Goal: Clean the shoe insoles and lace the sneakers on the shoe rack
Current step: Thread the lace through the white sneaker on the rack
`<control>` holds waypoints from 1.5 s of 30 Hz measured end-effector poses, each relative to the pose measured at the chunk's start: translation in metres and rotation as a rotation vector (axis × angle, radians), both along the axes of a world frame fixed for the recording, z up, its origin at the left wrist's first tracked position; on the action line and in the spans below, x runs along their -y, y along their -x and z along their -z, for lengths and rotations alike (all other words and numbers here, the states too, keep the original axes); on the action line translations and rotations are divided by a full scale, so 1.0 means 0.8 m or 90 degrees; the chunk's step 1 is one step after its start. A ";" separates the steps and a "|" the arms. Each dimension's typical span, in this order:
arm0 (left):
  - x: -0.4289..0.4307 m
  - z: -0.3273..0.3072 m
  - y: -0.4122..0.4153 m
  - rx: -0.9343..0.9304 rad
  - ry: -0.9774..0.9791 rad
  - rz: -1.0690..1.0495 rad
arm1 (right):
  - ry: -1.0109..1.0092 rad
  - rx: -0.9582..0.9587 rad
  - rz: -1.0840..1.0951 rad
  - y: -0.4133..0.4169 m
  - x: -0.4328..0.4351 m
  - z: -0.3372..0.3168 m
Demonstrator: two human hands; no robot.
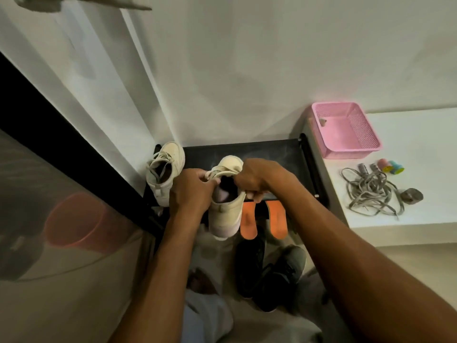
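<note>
Sneaker (226, 209): cream, held over the black shoe rack (272, 151), at 6 o'clock of frame centre.
Left hand (191, 191): closed, pinching the lace at the tongue.
Right hand (257, 179): closed on the collar's far side.
Risk: the unsupported heel could tip onto the orange insoles (248, 222) at its 3 o'clock.
Spare laces (371, 191): tangled, likely to snag.

A cream sneaker (226, 214) was held above the black shoe rack (272, 151), toe pointing away and heel overhanging the front edge. Its laced mate (163, 173) stood at the rack's left end. Two orange insoles (263, 219) lay side by side just right of the held sneaker.
</note>
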State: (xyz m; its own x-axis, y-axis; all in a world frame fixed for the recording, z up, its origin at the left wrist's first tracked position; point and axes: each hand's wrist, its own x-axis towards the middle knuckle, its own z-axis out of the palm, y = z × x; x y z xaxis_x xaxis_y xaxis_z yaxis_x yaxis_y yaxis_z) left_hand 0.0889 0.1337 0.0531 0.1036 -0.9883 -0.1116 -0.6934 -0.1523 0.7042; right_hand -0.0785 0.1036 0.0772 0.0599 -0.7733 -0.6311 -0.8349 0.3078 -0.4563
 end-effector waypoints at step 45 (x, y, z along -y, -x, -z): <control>0.091 0.096 0.044 -0.108 -0.035 -0.095 | 0.241 0.146 0.188 0.006 0.068 0.123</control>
State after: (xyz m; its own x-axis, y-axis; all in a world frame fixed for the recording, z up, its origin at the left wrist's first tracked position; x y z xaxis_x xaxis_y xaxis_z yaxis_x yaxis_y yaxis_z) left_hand 0.0533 0.0608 -0.0234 0.2239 -0.9554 -0.1926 -0.5328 -0.2854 0.7967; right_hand -0.0835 0.0494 -0.0214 -0.0908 -0.9493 -0.3011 -0.6036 0.2929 -0.7416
